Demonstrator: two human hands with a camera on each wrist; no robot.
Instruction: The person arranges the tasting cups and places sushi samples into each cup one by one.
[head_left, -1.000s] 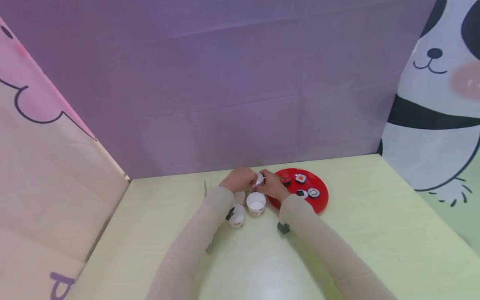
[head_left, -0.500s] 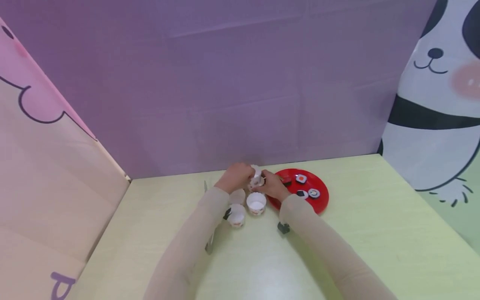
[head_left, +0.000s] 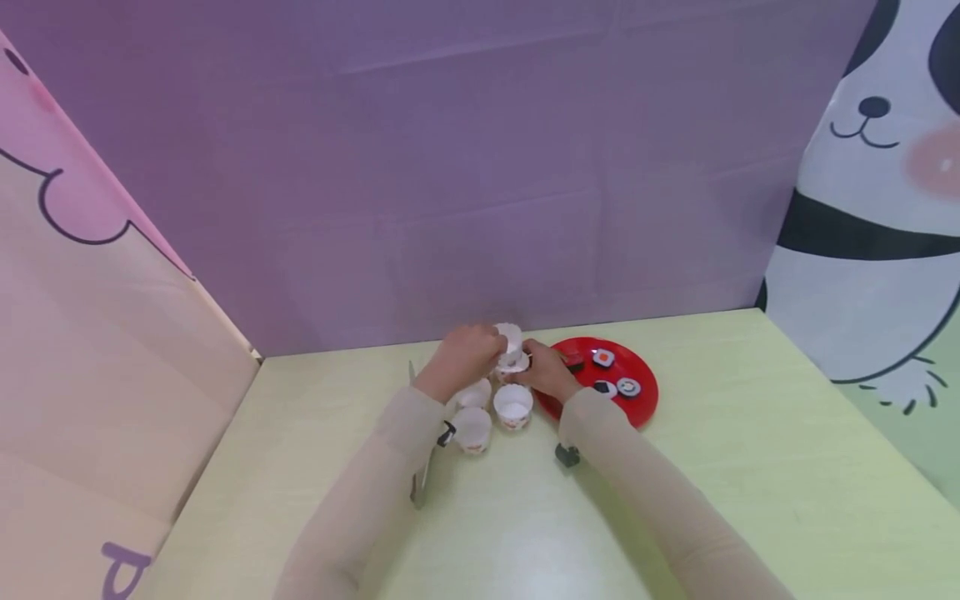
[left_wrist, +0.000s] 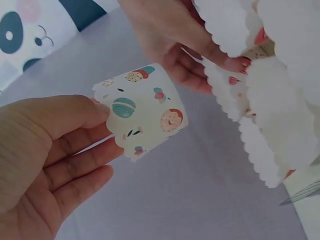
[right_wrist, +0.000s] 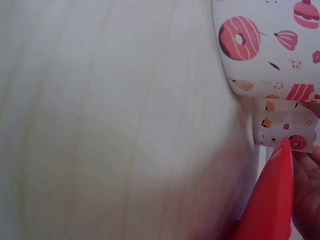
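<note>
My left hand (head_left: 463, 360) pinches a paper baking cup (left_wrist: 142, 110) by its scalloped rim, thumb on one side and fingers on the other. This cup, printed with pastries, is clear of the others in the left wrist view. My right hand (head_left: 552, 372) holds a second paper cup (head_left: 514, 365) at its rim, beside the red plate. Nearer me stand more white paper cups: one in front (head_left: 513, 407), one at front left (head_left: 472, 431), and one behind that (head_left: 474, 394), partly covered by my left hand in the head view.
The red plate (head_left: 643, 407) at the right carries several small sushi pieces, one with an orange centre (head_left: 602, 357). A long, thin metal utensil (head_left: 420, 487) lies left of the cups, partly under my left sleeve. A purple backdrop (head_left: 450, 208) rises behind the table.
My left hand has drawn its cup upward and left, away from the cup in my right hand. My right hand has stayed almost still.
</note>
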